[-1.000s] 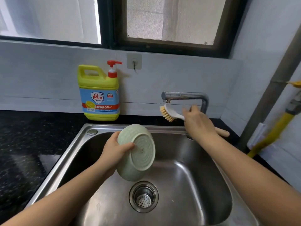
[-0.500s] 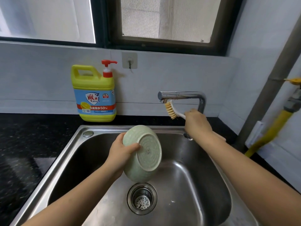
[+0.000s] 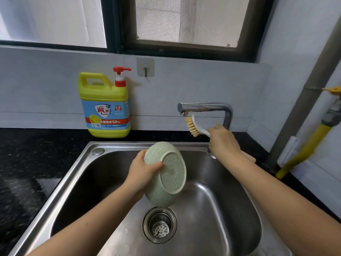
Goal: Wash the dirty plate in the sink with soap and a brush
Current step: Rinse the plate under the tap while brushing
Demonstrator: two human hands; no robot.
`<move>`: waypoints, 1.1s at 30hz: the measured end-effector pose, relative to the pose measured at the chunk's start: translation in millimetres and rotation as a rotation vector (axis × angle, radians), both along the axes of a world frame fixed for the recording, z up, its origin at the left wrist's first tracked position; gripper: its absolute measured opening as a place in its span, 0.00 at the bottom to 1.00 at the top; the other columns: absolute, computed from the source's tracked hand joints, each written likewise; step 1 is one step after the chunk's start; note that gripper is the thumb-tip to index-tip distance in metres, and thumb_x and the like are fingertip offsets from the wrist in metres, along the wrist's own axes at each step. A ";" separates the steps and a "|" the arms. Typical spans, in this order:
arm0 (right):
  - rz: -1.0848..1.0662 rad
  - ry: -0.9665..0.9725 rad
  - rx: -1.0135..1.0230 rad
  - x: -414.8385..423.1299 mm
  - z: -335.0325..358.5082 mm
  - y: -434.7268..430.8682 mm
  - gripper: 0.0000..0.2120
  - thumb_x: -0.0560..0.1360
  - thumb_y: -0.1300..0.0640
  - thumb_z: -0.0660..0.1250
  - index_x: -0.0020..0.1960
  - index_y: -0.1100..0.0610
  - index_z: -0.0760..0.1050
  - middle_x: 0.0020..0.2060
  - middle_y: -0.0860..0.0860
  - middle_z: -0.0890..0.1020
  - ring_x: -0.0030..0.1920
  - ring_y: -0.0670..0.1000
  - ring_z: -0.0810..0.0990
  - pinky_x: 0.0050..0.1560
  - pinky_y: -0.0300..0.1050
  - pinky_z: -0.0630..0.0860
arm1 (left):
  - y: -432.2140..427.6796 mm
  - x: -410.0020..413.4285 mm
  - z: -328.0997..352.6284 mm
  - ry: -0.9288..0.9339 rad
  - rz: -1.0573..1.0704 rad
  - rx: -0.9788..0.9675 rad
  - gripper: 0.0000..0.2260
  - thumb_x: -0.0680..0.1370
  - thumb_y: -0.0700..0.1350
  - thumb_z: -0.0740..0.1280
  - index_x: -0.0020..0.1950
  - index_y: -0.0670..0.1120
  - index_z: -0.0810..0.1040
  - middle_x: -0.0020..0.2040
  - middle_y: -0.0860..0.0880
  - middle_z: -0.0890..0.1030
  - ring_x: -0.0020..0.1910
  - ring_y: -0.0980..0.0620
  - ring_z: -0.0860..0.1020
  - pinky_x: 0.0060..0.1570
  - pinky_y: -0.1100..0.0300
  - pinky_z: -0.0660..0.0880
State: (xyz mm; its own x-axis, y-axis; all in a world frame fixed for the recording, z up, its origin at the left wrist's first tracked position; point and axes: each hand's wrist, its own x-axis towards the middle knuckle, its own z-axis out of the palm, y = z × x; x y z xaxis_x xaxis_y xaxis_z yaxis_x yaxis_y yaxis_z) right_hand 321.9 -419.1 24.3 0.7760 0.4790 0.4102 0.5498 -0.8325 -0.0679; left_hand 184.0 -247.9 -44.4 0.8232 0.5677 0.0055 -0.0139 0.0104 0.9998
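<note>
The plate [image 3: 167, 174] hangs tilted above the sink [image 3: 103, 182] drain, gripped by my left hand [image 3: 143, 172]. At one o'clock my right hand [image 3: 223, 141], curled round the brush [image 3: 195, 127], has raised its bristles under the faucet [image 3: 204, 107]; wetting likely follows.

Yellow plastic soap bottle [image 3: 105, 106] on black stone counter [image 3: 36, 154] behind back-left corner of steel sink [image 3: 77, 172]; chrome tap [image 3: 206, 107] at back-right corner; pale green plate [image 3: 171, 174] above drain [image 3: 159, 226]
</note>
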 end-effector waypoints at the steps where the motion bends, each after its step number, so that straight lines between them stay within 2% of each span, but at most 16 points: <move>1: 0.002 -0.002 0.000 0.2 -0.6 -0.3 0.11 0.75 0.67 0.63 0.57 0.63 0.75 0.51 0.58 0.76 0.46 0.57 0.78 0.44 0.48 0.74 | -1.4 0.9 0.6 -0.002 -0.003 -0.008 0.19 0.70 0.36 0.71 0.58 0.48 0.73 0.51 0.45 0.80 0.49 0.46 0.80 0.43 0.55 0.77; 13: -0.009 -0.006 -0.034 -5.1 0.6 0.5 0.11 0.76 0.65 0.63 0.58 0.62 0.74 0.52 0.57 0.74 0.46 0.56 0.78 0.44 0.46 0.74 | -11.0 0.9 2.8 0.000 -0.018 -0.014 0.17 0.71 0.37 0.70 0.56 0.50 0.72 0.50 0.46 0.79 0.48 0.47 0.79 0.46 0.51 0.79; 18: 0.021 -0.181 -0.139 -33.9 1.3 -1.0 0.13 0.77 0.64 0.60 0.61 0.60 0.68 0.53 0.57 0.71 0.44 0.56 0.78 0.37 0.47 0.72 | -14.2 -1.6 0.4 0.008 -0.060 0.015 0.17 0.71 0.37 0.71 0.52 0.55 0.72 0.49 0.48 0.79 0.48 0.47 0.80 0.46 0.51 0.80; 20: 0.069 -0.140 -0.212 -46.2 -7.0 -1.2 0.13 0.77 0.64 0.57 0.62 0.58 0.66 0.53 0.56 0.74 0.47 0.58 0.79 0.37 0.48 0.70 | -16.0 -1.4 -1.1 0.009 -0.080 0.031 0.17 0.71 0.36 0.71 0.53 0.53 0.73 0.49 0.48 0.80 0.47 0.48 0.80 0.43 0.53 0.80; 23: 0.024 0.048 -0.211 -45.9 -23.1 -0.1 0.14 0.78 0.64 0.56 0.63 0.56 0.64 0.53 0.55 0.77 0.49 0.59 0.79 0.39 0.49 0.68 | -17.5 -0.2 -2.7 0.019 -0.089 0.084 0.16 0.70 0.36 0.71 0.54 0.50 0.74 0.48 0.47 0.80 0.46 0.49 0.80 0.40 0.57 0.79; 26: 0.066 0.123 -0.110 -45.0 -36.2 3.2 0.25 0.78 0.56 0.58 0.72 0.49 0.55 0.53 0.55 0.76 0.50 0.59 0.78 0.40 0.49 0.69 | -18.7 1.6 -5.0 0.018 -0.106 0.137 0.16 0.70 0.37 0.71 0.51 0.53 0.73 0.48 0.49 0.79 0.46 0.51 0.79 0.39 0.59 0.77; 28: 0.154 0.086 -0.100 -53.9 -43.3 9.4 0.32 0.78 0.55 0.59 0.76 0.44 0.47 0.50 0.55 0.74 0.49 0.59 0.76 0.40 0.48 0.67 | -17.9 2.6 -7.5 0.017 -0.102 0.166 0.15 0.70 0.36 0.71 0.49 0.54 0.73 0.46 0.50 0.79 0.45 0.53 0.79 0.39 0.61 0.77; 29: 0.196 0.032 -0.081 -58.8 -47.8 12.6 0.33 0.76 0.56 0.60 0.76 0.43 0.49 0.48 0.55 0.74 0.47 0.59 0.76 0.39 0.48 0.67 | -16.7 3.0 -9.2 0.020 -0.101 0.181 0.15 0.70 0.36 0.71 0.48 0.54 0.73 0.46 0.50 0.80 0.44 0.53 0.79 0.40 0.61 0.77; 30: 0.244 -0.037 -0.063 -63.1 -53.2 14.1 0.32 0.74 0.57 0.63 0.74 0.44 0.56 0.43 0.55 0.74 0.43 0.59 0.76 0.36 0.48 0.68 | -15.1 2.9 -11.8 0.026 -0.104 0.198 0.14 0.70 0.36 0.71 0.48 0.53 0.74 0.45 0.50 0.80 0.44 0.52 0.79 0.40 0.61 0.77; 32: 0.308 -0.166 -0.009 -74.6 -61.5 17.0 0.29 0.64 0.56 0.70 0.66 0.46 0.73 0.33 0.53 0.74 0.31 0.56 0.76 0.26 0.45 0.69 | -11.6 2.2 -17.4 0.041 -0.116 0.222 0.14 0.71 0.36 0.71 0.49 0.52 0.74 0.44 0.51 0.80 0.44 0.52 0.79 0.39 0.64 0.77; 33: 0.337 -0.218 0.000 -77.3 -67.8 18.8 0.28 0.61 0.55 0.71 0.62 0.46 0.77 0.30 0.52 0.73 0.27 0.54 0.74 0.22 0.43 0.69 | -10.2 1.5 -19.8 0.050 -0.119 0.219 0.14 0.71 0.35 0.71 0.50 0.51 0.75 0.44 0.51 0.80 0.44 0.52 0.79 0.38 0.66 0.77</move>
State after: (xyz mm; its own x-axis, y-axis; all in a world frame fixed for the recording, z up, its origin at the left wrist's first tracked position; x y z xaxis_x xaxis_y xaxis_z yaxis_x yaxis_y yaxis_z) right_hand 244.6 -400.3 -43.5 0.4701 0.6919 0.5479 0.7934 -0.6033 0.0811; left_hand 185.5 -258.1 -64.2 0.8867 0.4560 0.0757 0.0236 -0.2083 0.9778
